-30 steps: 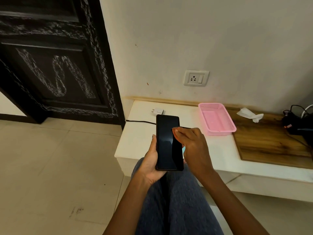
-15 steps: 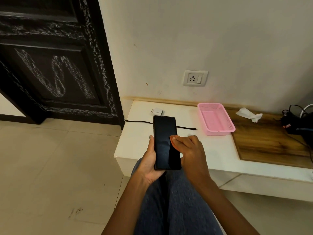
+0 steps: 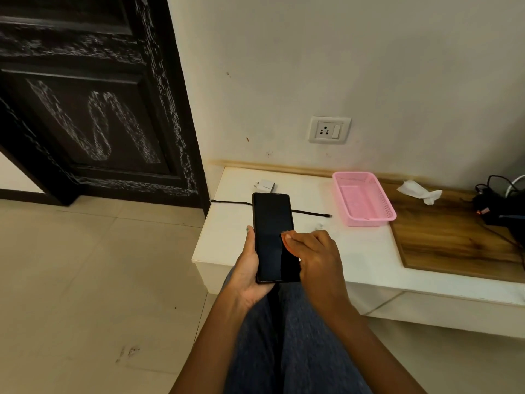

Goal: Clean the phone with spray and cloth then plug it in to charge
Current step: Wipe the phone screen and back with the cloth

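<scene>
White ledge [image 3: 369,251] along the wall carries a black cable [image 3: 309,213], partly hidden behind the phone [image 3: 272,237]. Left hand [image 3: 250,268] grips the phone above the ledge's near left end; right hand [image 3: 315,251], fingers curled, presses its screen, any cloth beneath hard to make out.

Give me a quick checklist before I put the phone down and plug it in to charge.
1. Black phone held firmly in left hand: ok.
2. Right hand fingertips on screen; cloth beneath: cannot tell.
3. Screen wiped clean: cannot tell.
4. Thin black cable lying on white bench, end free: ok.
5. White charger adapter in white wall socket: not ok, it lies on the bench.
</scene>
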